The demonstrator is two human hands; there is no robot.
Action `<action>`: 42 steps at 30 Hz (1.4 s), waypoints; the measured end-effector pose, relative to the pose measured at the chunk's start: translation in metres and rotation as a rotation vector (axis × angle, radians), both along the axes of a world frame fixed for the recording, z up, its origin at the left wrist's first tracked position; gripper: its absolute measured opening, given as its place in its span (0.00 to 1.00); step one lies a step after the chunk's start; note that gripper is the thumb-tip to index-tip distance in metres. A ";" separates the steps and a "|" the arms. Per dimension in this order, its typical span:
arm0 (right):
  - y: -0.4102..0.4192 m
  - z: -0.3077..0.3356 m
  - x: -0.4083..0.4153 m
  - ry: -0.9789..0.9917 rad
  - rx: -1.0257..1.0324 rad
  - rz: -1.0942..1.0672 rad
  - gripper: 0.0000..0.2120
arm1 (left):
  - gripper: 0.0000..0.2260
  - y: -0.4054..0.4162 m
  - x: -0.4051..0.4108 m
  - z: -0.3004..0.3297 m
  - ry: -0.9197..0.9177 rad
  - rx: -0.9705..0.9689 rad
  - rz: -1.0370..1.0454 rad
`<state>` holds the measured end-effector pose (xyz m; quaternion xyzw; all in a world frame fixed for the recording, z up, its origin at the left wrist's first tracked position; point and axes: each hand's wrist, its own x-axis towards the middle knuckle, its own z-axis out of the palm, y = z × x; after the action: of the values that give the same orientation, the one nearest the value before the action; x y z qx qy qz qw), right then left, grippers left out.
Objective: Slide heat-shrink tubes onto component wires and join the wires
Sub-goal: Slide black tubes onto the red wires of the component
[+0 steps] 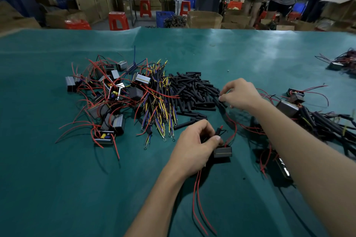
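Observation:
My left hand (pixel 194 146) grips the wires of a small dark box component (pixel 222 151) near the table's middle; a short black tube sits on the wires above my thumb, and red wires (pixel 200 208) trail toward me. My right hand (pixel 239 93) reaches into the right edge of a pile of black heat-shrink tubes (pixel 192 90) and pinches one tube at its fingertips. Left of the tubes lies a bundle of multicoloured wires with ring terminals (pixel 159 106), and further left a heap of box components with red wires (pixel 104 94).
The work lies on a green table cover (pixel 57 179). Joined assemblies with black sleeving (pixel 312 119) are piled at the right, under my right forearm. More parts sit at the far right edge (pixel 341 63). Beyond the table stand red stools, cardboard boxes and several people.

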<state>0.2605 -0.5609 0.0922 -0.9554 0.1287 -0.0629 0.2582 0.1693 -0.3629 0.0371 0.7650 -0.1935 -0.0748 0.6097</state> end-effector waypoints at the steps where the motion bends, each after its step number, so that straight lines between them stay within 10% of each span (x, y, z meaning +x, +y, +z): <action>1: 0.004 0.000 -0.001 -0.030 -0.003 0.028 0.03 | 0.09 0.000 0.000 0.000 0.000 -0.001 0.003; 42: 0.025 0.004 -0.004 -0.009 -0.153 0.193 0.09 | 0.09 -0.002 0.001 0.000 -0.001 0.008 0.007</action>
<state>0.2562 -0.5356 0.0957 -0.9800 0.0298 -0.0514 0.1900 0.1698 -0.3651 0.0367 0.7683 -0.1908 -0.0730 0.6066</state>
